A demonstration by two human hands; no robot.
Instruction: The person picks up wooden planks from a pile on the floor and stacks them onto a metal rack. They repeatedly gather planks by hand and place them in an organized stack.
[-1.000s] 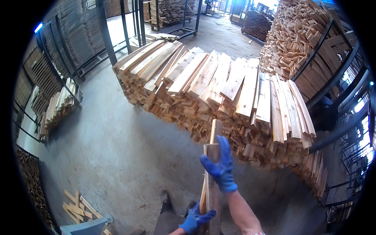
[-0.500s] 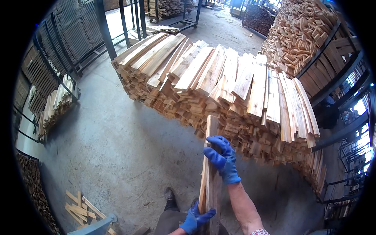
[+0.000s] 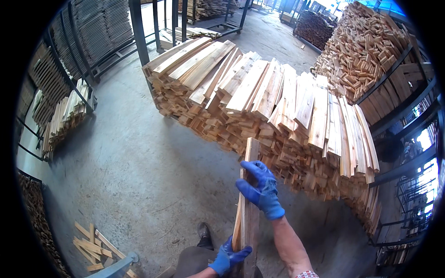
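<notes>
Long wooden boards stand lengthwise in front of me, slanting up from the lower edge. At least two lie together, a thinner one splayed out along the left side. My left hand, in a blue glove, is closed round their lower part. Higher up, my right hand, gloved in blue too, curls its fingers and thumb over the boards near their far end. Just beyond that end rises a large stack of sawn boards, its top layer fanned out side by side. The boards' near ends are cut off by the picture's edge.
Loose wood offcuts lie on the concrete floor at lower left, beside a light-blue curved edge. Another high wood pile stands at the far right. Dark metal racks hold more boards around the room.
The view has shifted slightly, so the big stack sits lower and further right. Both hands keep their hold on the boards, which have moved little.
</notes>
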